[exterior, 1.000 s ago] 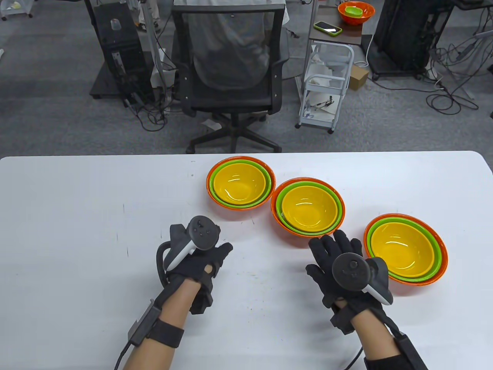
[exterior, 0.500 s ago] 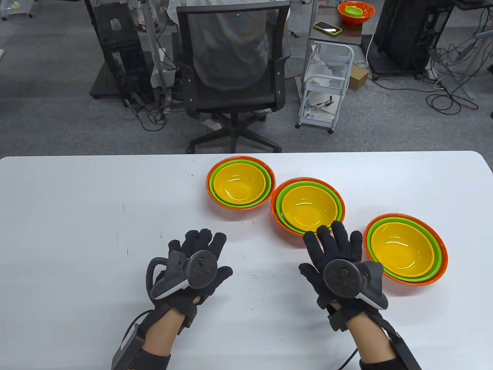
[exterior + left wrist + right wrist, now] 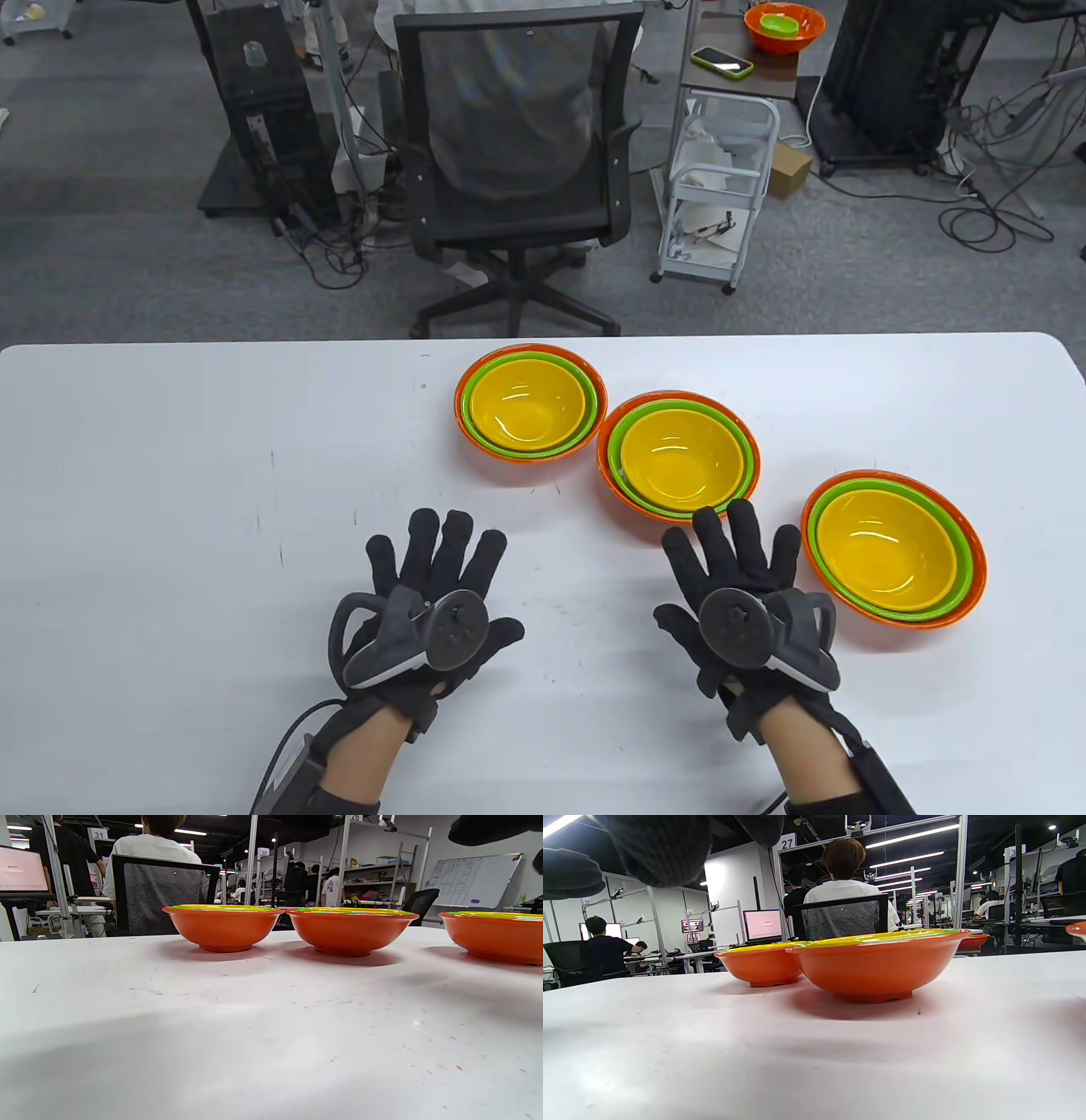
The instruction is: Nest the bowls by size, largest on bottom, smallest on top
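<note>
Three nested stacks stand on the white table (image 3: pixel 170 475), each a yellow bowl in a green bowl in an orange bowl: a left stack (image 3: pixel 530 401), a middle stack (image 3: pixel 677 456) and a right stack (image 3: pixel 892 548). My left hand (image 3: pixel 437 586) lies flat and open on the table, fingers spread, well short of the left stack. My right hand (image 3: pixel 738 577) lies flat and open, its fingertips (image 3: pixel 742 512) just short of the middle stack's near rim. Both hands are empty. The left wrist view shows all three orange bowls (image 3: pixel 222 926) side on. The right wrist view shows the middle stack (image 3: pixel 878 963) close.
An office chair (image 3: pixel 517 161) stands beyond the table's far edge, with a small white cart (image 3: pixel 721 187) to its right. Another orange bowl with a green one in it (image 3: pixel 784 27) sits on a side table far back. Bare table lies to the left of the hands.
My left hand has opened from curled to flat with spread fingers and drawn back toward the near edge. My right hand has slid slightly back and left, staying flat.
</note>
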The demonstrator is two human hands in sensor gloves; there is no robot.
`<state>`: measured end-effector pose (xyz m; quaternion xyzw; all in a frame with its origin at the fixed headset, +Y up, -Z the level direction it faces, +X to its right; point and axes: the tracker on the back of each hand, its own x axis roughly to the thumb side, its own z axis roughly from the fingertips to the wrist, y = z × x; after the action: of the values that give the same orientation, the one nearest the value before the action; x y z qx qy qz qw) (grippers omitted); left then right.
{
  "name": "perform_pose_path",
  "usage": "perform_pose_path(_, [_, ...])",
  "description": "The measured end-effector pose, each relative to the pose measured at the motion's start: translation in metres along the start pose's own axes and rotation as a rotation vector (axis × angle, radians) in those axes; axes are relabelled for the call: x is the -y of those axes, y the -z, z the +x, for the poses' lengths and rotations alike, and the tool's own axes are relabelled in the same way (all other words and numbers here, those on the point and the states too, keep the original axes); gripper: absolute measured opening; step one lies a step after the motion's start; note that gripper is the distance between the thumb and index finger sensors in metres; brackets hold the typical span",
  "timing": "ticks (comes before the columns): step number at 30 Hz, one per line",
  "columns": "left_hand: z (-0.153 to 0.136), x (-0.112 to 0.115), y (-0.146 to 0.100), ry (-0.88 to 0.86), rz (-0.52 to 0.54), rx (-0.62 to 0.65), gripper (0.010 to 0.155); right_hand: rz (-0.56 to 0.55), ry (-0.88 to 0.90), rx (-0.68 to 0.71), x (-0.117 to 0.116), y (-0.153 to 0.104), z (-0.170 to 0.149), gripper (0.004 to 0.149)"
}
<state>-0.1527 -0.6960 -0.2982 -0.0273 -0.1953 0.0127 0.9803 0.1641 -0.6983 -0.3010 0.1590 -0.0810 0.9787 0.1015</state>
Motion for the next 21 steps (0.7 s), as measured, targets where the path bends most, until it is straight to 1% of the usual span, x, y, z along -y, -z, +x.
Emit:
perform_pose_path(4, [-0.0029,0.0068,0.0006,0.020,-0.044,-0.002,0.091,0.019,-0.010,-0.003,-0.0057,-0.0012,-0.0011,0.078])
perform_pose_path(21, [-0.0075,0.0080,-0.0026,0.004,-0.041,-0.005,0.091,0.040,-0.013,0.003,-0.0076,-0.0023,0.0028,0.078])
